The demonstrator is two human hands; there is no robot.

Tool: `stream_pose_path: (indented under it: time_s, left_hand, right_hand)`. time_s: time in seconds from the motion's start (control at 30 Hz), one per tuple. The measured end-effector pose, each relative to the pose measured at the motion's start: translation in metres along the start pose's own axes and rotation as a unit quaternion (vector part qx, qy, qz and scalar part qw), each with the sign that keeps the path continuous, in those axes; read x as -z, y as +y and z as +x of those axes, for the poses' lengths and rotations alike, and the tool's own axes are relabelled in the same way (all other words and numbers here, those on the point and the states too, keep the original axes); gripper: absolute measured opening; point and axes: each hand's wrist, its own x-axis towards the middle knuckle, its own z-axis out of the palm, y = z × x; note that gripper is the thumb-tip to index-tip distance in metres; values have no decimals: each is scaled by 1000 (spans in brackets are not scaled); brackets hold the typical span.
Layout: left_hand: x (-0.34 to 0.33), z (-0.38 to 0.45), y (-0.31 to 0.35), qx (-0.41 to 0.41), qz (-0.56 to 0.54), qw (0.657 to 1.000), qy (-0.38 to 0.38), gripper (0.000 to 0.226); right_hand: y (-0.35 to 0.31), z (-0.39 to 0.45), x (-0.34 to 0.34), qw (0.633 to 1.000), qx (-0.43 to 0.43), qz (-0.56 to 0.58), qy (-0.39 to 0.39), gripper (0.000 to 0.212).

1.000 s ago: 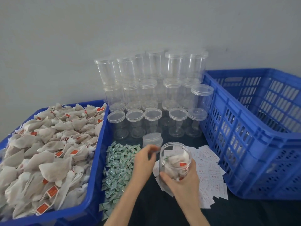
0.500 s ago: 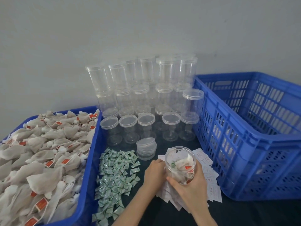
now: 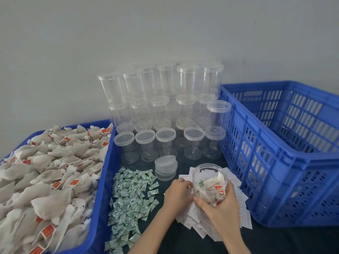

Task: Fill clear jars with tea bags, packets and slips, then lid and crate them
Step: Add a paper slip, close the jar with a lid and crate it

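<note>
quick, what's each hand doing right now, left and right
Left hand: fingers curled down on the paper slips beside the jar; whether it grips one cannot be told.
Right hand: closed around the open jar.

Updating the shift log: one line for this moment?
right hand: holds open jar with tea bags | left hand: on paper slips | lid: off

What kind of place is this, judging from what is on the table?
Probably a small hand-packing station for tea. A blue crate heaped with tea bags, stacked empty clear jars, and a slatted blue crate beside them suggest manual batch packaging, not a home kitchen.
</note>
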Motion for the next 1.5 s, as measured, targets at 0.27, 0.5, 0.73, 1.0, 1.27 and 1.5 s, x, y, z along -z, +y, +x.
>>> stream_pose_path:
  time_s: [0.27, 0.5, 0.73, 1.0, 1.27, 1.5]
  left_hand:
    - [4, 2, 1, 65, -101, 992, 27, 12]
    - [-1, 0, 4, -1, -20, 1000, 22, 17]
    - [10, 2, 6, 38, -115, 991, 54, 14]
    - [86, -11, 23, 20, -344, 919, 191, 15]
    - [119, -45, 59, -163, -155, 973, 52, 12]
    - [122, -49, 50, -183, 14, 983, 22, 30]
  right_hand:
    - [-1, 2, 4, 1000, -5, -7, 2, 93]
    - [2, 2, 4, 1000, -17, -7, -9, 90]
    - [-4, 1, -1, 1000, -7, -1, -20, 82]
    - [2, -1, -3, 999, -17, 7, -48, 87]
    - [-14, -1, -13, 996, -32, 33, -73, 79]
    - [-17, 1, -18, 994, -38, 23, -99, 94]
